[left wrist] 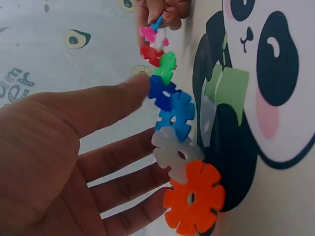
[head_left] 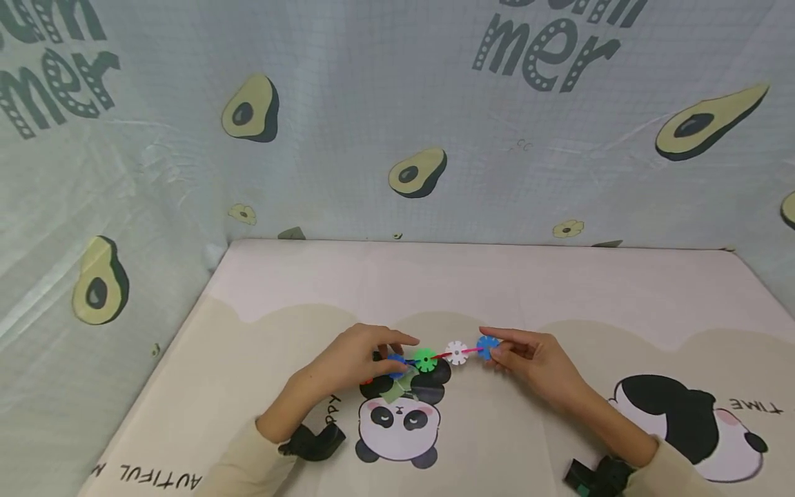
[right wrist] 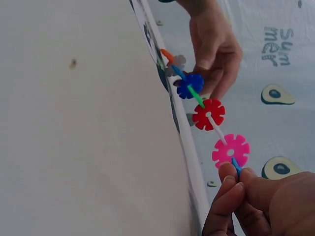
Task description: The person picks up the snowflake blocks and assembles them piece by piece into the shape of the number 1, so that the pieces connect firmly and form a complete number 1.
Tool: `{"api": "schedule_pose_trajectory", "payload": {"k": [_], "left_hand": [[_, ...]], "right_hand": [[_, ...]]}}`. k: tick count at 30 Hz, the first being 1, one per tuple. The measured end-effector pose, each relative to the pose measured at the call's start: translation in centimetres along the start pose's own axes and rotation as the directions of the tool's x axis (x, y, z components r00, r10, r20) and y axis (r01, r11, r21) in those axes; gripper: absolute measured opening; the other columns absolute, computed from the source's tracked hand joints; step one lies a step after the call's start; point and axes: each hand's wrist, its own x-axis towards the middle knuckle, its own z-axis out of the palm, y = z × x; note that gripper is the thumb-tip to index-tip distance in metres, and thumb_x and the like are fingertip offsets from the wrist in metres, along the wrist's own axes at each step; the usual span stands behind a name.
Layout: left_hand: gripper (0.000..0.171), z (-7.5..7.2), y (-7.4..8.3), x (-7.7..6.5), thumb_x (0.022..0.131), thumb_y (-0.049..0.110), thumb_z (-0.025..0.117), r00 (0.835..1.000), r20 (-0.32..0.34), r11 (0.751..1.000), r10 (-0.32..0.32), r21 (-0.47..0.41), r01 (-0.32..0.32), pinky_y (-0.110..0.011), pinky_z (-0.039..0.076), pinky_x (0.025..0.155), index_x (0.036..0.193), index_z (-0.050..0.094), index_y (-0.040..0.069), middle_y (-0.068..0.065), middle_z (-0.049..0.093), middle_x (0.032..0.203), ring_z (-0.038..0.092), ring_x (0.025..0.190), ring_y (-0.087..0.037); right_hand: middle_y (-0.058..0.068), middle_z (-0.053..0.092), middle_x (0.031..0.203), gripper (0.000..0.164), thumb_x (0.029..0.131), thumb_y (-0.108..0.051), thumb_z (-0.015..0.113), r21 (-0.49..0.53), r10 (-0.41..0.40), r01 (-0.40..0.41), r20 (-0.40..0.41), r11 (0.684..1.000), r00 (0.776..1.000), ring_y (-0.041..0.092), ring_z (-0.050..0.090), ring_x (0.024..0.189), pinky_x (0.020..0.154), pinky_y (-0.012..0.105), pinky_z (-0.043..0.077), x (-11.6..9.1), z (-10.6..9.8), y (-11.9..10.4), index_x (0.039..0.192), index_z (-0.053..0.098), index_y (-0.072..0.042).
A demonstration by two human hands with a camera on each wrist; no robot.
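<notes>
A chain of slotted plastic flower discs stretches between both hands, over the printed panda. My right hand [head_left: 539, 359] pinches the light blue disc [head_left: 486, 346] at its right end between thumb and fingers. Beyond it come a pink disc [right wrist: 231, 151], a white disc [head_left: 456, 353], a red disc [right wrist: 208, 115] and a green disc [head_left: 425, 359]. My left hand [head_left: 360, 351] holds the other part loosely, its thumb at the dark blue disc [left wrist: 165, 92]. Its other fingers reach behind the blue disc [left wrist: 175, 116], the whitish disc [left wrist: 176, 153] and the orange end disc [left wrist: 195, 198].
The table [head_left: 497, 442] has a pale cloth with a printed panda face [head_left: 399, 429] and a black-and-white animal [head_left: 689, 421]. An avocado-print curtain [head_left: 348, 103] hangs behind and at the left. Black wrist devices, one a black strap mount [head_left: 313, 443], sit at both sleeves.
</notes>
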Motion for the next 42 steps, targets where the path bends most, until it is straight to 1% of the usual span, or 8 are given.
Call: {"api": "schedule_pose_trajectory", "payload": {"k": [4, 10, 15, 23, 30, 34, 38, 42], "left_hand": [[0.038, 0.3, 0.3, 0.1, 0.085, 0.015, 0.073, 1.0, 0.025, 1.0, -0.008, 0.006, 0.008, -0.024, 0.045, 0.061, 0.123, 0.066, 0.015, 0.005, 0.066, 0.092, 0.054, 0.072, -0.006], [0.037, 0.9, 0.7, 0.4, 0.084, 0.01, 0.074, 0.999, -0.032, 1.0, 0.0, -0.006, -0.001, -0.022, 0.047, 0.064, 0.12, 0.067, 0.012, 0.003, 0.068, 0.092, 0.055, 0.074, -0.007], [0.039, 1.3, 0.9, 0.5, 0.082, 0.011, 0.076, 0.997, -0.069, 1.0, 0.02, -0.02, -0.022, -0.023, 0.048, 0.067, 0.12, 0.067, 0.01, 0.004, 0.068, 0.09, 0.057, 0.077, -0.009], [0.037, 1.7, 1.6, 0.6, 0.082, 0.011, 0.076, 0.99, -0.136, 0.998, 0.025, -0.049, -0.032, -0.022, 0.048, 0.064, 0.118, 0.069, 0.012, 0.004, 0.068, 0.089, 0.057, 0.075, -0.007], [0.033, 2.3, 2.0, 1.2, 0.083, 0.01, 0.075, 0.975, -0.211, 0.983, -0.067, -0.18, 0.029, -0.022, 0.05, 0.063, 0.116, 0.07, 0.01, 0.002, 0.069, 0.089, 0.059, 0.073, -0.009], [0.033, 2.5, 2.3, 1.7, 0.083, 0.01, 0.075, 0.959, -0.257, 0.972, -0.119, -0.228, 0.059, -0.022, 0.051, 0.063, 0.116, 0.07, 0.01, 0.003, 0.069, 0.089, 0.06, 0.074, -0.01], [0.034, 2.6, 2.6, 2.2, 0.083, 0.01, 0.075, 0.944, -0.299, 0.961, -0.137, -0.27, 0.054, -0.022, 0.052, 0.064, 0.116, 0.069, 0.008, -0.001, 0.07, 0.09, 0.062, 0.074, -0.012], [0.034, 2.7, 2.8, 2.8, 0.083, 0.009, 0.074, 0.935, -0.325, 0.952, -0.141, -0.304, 0.037, -0.022, 0.052, 0.064, 0.117, 0.068, 0.007, -0.004, 0.07, 0.091, 0.064, 0.074, -0.013]], "right_hand": [[0.009, 0.066, 0.087, 0.038, 0.091, -0.017, 0.066, -0.024, -0.006, 0.006, -0.013, 1.0, 1.0, 0.022, 0.067, 0.081, 0.068, 0.023, 0.051, 0.3, -0.5, -0.2, 0.128, 0.062, -0.008], [0.011, 0.066, 0.085, 0.039, 0.091, -0.016, 0.066, -0.047, -0.039, 0.04, 0.018, 0.998, 0.999, 0.023, 0.065, 0.08, 0.063, 0.023, 0.048, 1.1, -1.1, -0.3, 0.129, 0.06, -0.008], [0.011, 0.069, 0.085, 0.036, 0.092, -0.015, 0.065, -0.017, -0.049, 0.05, 0.041, 0.999, 0.998, 0.024, 0.067, 0.083, 0.071, 0.025, 0.052, 1.8, -1.3, -0.4, 0.124, 0.056, -0.003], [0.017, 0.068, 0.087, 0.031, 0.092, -0.017, 0.066, 0.019, -0.014, 0.014, -0.007, 1.0, 1.0, 0.03, 0.066, 0.084, 0.072, 0.028, 0.053, 3.0, -1.6, -1.4, 0.118, 0.059, -0.002], [0.017, 0.067, 0.094, 0.034, 0.093, -0.023, 0.064, 0.014, -0.041, 0.042, -0.063, 0.999, 0.997, 0.038, 0.061, 0.087, 0.074, 0.032, 0.053, 4.4, -2.1, -2.8, 0.124, 0.062, -0.009], [0.017, 0.062, 0.094, 0.038, 0.093, -0.028, 0.064, -0.029, -0.034, 0.031, -0.089, 0.999, 0.995, 0.032, 0.057, 0.082, 0.067, 0.033, 0.048, 5.3, -2.1, -3.3, 0.128, 0.06, -0.014], [0.012, 0.057, 0.093, 0.042, 0.092, -0.03, 0.065, -0.042, -0.029, 0.024, -0.116, 0.999, 0.993, 0.027, 0.056, 0.08, 0.063, 0.033, 0.044, 6.2, -1.9, -3.6, 0.132, 0.058, -0.016], [0.009, 0.056, 0.104, 0.044, 0.093, -0.03, 0.064, -0.042, -0.037, 0.031, -0.143, 0.999, 0.989, 0.031, 0.058, 0.089, 0.07, 0.034, 0.049, 7.0, -1.9, -3.9, 0.134, 0.057, -0.018]]}}
